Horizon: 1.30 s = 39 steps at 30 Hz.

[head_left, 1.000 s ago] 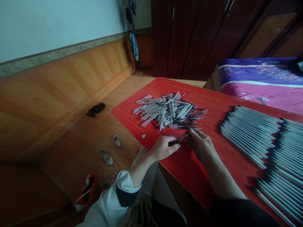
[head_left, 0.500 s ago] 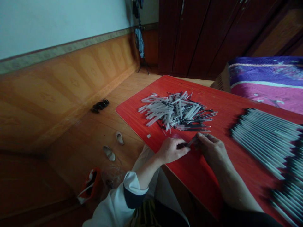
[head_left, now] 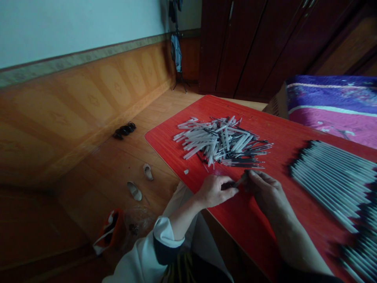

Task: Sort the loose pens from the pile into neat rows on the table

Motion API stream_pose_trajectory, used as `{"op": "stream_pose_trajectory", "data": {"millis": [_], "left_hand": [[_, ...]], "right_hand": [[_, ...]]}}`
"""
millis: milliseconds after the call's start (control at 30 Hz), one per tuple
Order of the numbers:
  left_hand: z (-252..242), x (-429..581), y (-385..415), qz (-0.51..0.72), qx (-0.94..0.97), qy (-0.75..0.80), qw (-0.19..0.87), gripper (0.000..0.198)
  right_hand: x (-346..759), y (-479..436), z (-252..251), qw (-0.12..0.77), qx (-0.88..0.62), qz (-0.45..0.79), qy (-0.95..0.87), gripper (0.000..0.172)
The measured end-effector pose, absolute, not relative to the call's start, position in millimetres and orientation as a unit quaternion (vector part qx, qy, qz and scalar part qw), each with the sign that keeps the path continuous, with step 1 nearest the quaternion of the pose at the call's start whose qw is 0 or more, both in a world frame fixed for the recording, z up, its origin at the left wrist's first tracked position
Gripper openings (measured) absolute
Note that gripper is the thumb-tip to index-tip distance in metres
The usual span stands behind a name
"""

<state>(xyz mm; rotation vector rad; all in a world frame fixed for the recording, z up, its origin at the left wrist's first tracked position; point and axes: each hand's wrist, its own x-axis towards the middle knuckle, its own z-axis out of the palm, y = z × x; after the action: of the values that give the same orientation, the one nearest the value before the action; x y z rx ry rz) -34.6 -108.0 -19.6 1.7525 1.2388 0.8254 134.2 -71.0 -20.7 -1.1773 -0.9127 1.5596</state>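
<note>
My left hand (head_left: 216, 192) is closed, thumb and fingers pinching one end of a thin pale pen (head_left: 240, 180). The pen's other end sits in the closed fingers of my right hand (head_left: 266, 192), which hide most of it. Both hands are low over the near side of the red table (head_left: 273, 125). Just beyond them lies a loose pile of whitish pen tubes (head_left: 196, 138) mixed with thin dark refills (head_left: 241, 163). To the right, pens with black ends lie side by side in a neat row (head_left: 332, 179), with a second row (head_left: 365, 251) nearer me.
A small white scrap (head_left: 186, 171) lies near the table's left edge. Shoes (head_left: 134, 191) and an orange bag (head_left: 110, 232) are on the floor. Behind the table stand a dark wardrobe (head_left: 235, 51) and a bed with a purple and pink cover (head_left: 332, 102).
The view has shifted slightly, so the table appears a little lower and further right. Both hands keep their hold on the pen, and slightly more of it shows between them.
</note>
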Motion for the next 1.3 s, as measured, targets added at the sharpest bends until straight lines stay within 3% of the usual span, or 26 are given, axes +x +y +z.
{"op": "stream_pose_trajectory", "data": {"millis": [733,1300], "left_hand": [[-17.8,-30.8,-108.4,0.356,0.676,0.466,0.446,0.019],[-20.3,-31.9,-108.2,0.339,0.691,0.484,0.417,0.019]], "right_hand": [[128.3,-74.0,-19.2,0.506,-0.466,0.644,-0.336,0.030],[126.7,-74.6,-24.9,0.493,-0.490,0.634,-0.340,0.030]]}}
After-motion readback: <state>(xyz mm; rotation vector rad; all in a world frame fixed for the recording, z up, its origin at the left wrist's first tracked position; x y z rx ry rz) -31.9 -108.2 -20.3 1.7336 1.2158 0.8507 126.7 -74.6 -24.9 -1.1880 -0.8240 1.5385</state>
